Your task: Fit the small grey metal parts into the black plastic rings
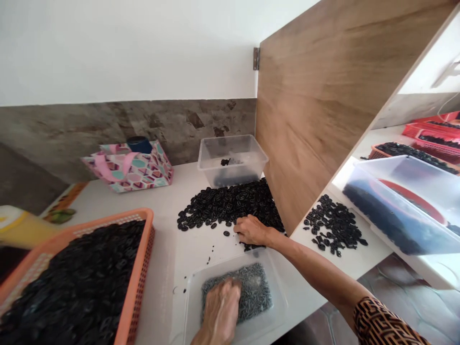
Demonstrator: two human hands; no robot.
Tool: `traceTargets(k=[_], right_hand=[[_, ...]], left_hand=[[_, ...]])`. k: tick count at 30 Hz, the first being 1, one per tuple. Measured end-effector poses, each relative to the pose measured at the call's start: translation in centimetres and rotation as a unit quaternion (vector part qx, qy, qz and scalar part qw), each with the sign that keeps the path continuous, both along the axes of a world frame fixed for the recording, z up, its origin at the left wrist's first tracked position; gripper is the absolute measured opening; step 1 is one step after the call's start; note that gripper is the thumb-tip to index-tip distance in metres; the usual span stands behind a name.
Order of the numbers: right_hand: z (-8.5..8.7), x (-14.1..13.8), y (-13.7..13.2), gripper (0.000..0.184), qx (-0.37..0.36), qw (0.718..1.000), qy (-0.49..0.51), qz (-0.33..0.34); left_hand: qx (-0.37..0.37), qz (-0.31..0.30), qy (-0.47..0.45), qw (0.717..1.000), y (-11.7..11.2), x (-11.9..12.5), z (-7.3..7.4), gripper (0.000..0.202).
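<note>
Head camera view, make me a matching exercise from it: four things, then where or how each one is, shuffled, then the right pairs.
1. Left hand
2. Right hand
3. Patterned bag
4. Near orange basket

A. At the edge of the black pile
B. Holds many black pieces
C. Dark blue object showing at its top
D. At the grey pieces in a clear tub

Pairs: 1-D, 2-A, 3-C, 4-B

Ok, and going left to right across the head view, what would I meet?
Yellow container, patterned bag, left hand among small grey pieces, right hand, smaller pile of black pieces, red baskets.
</note>
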State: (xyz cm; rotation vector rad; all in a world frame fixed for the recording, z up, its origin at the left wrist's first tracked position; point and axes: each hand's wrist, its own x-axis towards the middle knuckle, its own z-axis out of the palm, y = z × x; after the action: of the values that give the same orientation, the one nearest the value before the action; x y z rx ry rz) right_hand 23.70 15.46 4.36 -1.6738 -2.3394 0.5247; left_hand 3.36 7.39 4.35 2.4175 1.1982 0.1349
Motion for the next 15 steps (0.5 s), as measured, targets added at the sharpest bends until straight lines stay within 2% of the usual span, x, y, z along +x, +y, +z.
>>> traceTargets(k=[3, 6, 9, 11, 12, 13, 14, 15], right_hand=[[0.3, 0.6, -0.6, 0.010, -0.007, 0.991, 0.110, -0.070], [0.6, 0.7, -1.6, 0.010, -0.041, 0.964, 0.233, -0.122], [1.5, 0.2, -3.3, 0.008, -0.082, 0.923, 0.352, -0.131], [2.3, -0.4, -5.0, 0.014, -0.099, 0.897, 0.414, -0.122], [2.7, -0.7, -5.9, 0.020, -0.106, 0.883, 0.443, -0.115], [3.1, -1.1, -6.8, 0.027, -0.113, 0.867, 0.472, -0.110], [3.4, -1.4, -7.8, 0.034, -0.125, 0.844, 0.512, -0.102], [3.6, -1.8, -8.6, 0.040, -0.145, 0.804, 0.568, -0.095]], left_hand=[[-0.036, 0.013, -0.015, 0.999, 0.5, -0.3, 0.1, 0.036], [-0.078, 0.036, -0.062, 0.994, 0.9, -0.6, 0.3, 0.033], [-0.134, 0.068, -0.125, 0.981, 1.0, -0.8, 0.3, 0.027], [-0.178, 0.086, -0.169, 0.966, 0.9, -0.9, 0.5, 0.026], [-0.213, 0.107, -0.211, 0.948, 0.7, -1.0, 0.7, 0.026], [-0.256, 0.139, -0.267, 0.919, 0.6, -1.1, 1.0, 0.026], [-0.305, 0.178, -0.330, 0.875, 0.4, -1.2, 1.4, 0.025], [-0.355, 0.220, -0.390, 0.821, 0.2, -1.2, 1.8, 0.025]])
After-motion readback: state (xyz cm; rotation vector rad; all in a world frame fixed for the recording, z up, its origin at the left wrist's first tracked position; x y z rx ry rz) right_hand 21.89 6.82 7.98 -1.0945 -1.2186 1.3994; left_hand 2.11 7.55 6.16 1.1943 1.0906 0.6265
